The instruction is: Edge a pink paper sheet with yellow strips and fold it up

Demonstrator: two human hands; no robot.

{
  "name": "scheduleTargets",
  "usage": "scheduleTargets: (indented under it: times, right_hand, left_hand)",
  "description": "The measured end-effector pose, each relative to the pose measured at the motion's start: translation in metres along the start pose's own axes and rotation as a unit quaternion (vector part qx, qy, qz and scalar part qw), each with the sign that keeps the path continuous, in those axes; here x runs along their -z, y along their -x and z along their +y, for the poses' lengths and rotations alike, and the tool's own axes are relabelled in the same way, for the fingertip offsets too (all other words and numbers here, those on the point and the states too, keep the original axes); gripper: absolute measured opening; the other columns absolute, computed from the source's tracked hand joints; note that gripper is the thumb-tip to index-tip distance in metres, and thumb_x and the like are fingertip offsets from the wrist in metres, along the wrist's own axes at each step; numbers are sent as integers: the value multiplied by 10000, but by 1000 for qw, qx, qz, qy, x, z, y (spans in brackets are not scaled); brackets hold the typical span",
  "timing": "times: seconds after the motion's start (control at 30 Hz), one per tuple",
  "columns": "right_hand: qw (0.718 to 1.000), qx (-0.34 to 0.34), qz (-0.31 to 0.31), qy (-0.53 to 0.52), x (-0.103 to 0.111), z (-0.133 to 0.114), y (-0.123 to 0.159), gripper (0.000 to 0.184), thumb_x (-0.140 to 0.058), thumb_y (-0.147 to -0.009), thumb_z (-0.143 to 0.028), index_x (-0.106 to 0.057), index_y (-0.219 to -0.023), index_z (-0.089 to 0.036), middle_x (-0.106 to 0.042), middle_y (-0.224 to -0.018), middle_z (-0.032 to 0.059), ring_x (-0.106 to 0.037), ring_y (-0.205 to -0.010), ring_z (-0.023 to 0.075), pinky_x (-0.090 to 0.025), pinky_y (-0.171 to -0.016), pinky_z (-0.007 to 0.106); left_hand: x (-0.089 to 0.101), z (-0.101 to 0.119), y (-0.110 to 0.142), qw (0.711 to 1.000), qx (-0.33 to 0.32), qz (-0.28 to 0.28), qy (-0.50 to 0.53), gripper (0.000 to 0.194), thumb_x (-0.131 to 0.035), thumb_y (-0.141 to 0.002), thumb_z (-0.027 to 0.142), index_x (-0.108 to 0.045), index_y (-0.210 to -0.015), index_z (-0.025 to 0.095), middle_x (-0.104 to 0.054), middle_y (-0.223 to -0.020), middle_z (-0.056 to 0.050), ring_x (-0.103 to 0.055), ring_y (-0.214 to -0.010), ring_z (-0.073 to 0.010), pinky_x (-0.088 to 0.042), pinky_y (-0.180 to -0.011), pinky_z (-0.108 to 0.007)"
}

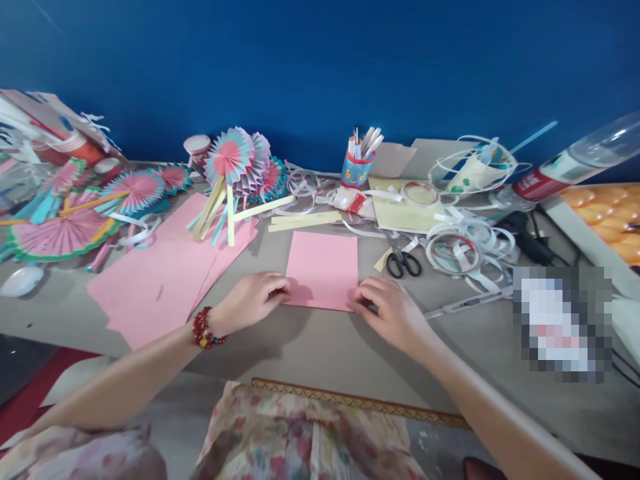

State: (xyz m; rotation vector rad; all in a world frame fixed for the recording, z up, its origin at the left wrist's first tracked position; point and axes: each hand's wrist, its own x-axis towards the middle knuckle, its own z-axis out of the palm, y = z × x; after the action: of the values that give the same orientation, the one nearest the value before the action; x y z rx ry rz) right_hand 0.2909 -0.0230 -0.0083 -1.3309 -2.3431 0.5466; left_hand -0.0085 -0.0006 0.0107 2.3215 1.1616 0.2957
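A squarish sheet of pink paper (323,267) lies flat on the grey table in front of me. My left hand (255,299), with a red bead bracelet on its wrist, has its fingers curled together at the sheet's near left corner. At the near right corner, my right hand (389,308) pinches the paper's edge, fingers bent inward. Both thumbs are partly hidden. Just beyond my right hand rest black-handled scissors (404,263). Larger pink sheets (155,273) are spread to the left of my left hand.
Folded paper fans (231,157) stand at the back left, near pale yellow strips (305,221). A decorated pen cup (357,172) is by the blue wall. Tape rolls (454,253), a utility knife (473,301) and a tilted plastic bottle (575,160) are on the right. A white mouse (22,282) lies far left.
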Motion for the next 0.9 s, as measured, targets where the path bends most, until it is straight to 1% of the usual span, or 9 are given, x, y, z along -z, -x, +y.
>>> scheduleTargets:
  times: [0.13,0.23,0.47,0.6,0.73,0.8,0.9]
  right_hand:
    - [1000,7,-5,29,0,1,-1,172,-551,-948,-313,-605,-814,-219,-637,-810,31,-571,-792,200,-375,-770,326]
    - [999,4,-20,50,1,3,-2,163,-553,-945,-322,-602,-832,-215,-648,-842,37,-574,-815,211,-368,-788,335]
    - [997,11,-36,70,1,4,-4,168,-542,-945,-337,-606,-854,-211,-649,-860,41,-571,-831,213,-368,-801,337]
    - [996,8,-39,74,1,4,-4,172,-549,-945,-339,-602,-846,-209,-644,-861,39,-563,-842,216,-362,-809,339]
    - [997,4,-34,76,1,2,-4,170,-567,-943,-339,-601,-843,-206,-644,-871,34,-555,-837,212,-353,-803,336]
    - [997,3,-31,77,1,1,-4,157,-575,-940,-330,-605,-847,-207,-645,-869,33,-553,-838,211,-350,-804,335]
    - [996,-1,-31,78,1,-1,-4,141,-584,-936,-307,-604,-837,-208,-645,-871,33,-550,-843,209,-349,-806,333]
  left_hand:
    - [5,-4,-4,999,-1,-37,-4,167,-519,-985,240,-654,-902,187,-681,-881,2,-630,-798,-157,-404,-712,-237]
    - [7,-7,-6,998,-11,-59,-17,169,-520,-985,264,-658,-921,191,-686,-901,-9,-634,-820,-168,-405,-735,-247]
    - [9,-7,-11,996,-28,-79,-39,157,-490,-991,238,-630,-943,187,-667,-942,-15,-621,-856,-177,-399,-760,-260]
    - [13,-7,-16,991,-40,-112,-67,173,-451,-1000,223,-614,-963,177,-652,-967,-32,-610,-884,-188,-394,-771,-276]
    - [19,-9,-19,986,-48,-152,-54,179,-441,-1005,240,-604,-960,183,-631,-968,-26,-603,-891,-177,-397,-774,-268]
    - [20,-10,-19,985,-56,-156,-55,190,-443,-1009,261,-600,-939,180,-617,-947,-27,-599,-876,-176,-399,-760,-268]
    - [18,-11,-17,984,-67,-141,-88,215,-417,-1023,261,-594,-938,173,-609,-945,-40,-597,-862,-186,-400,-756,-284]
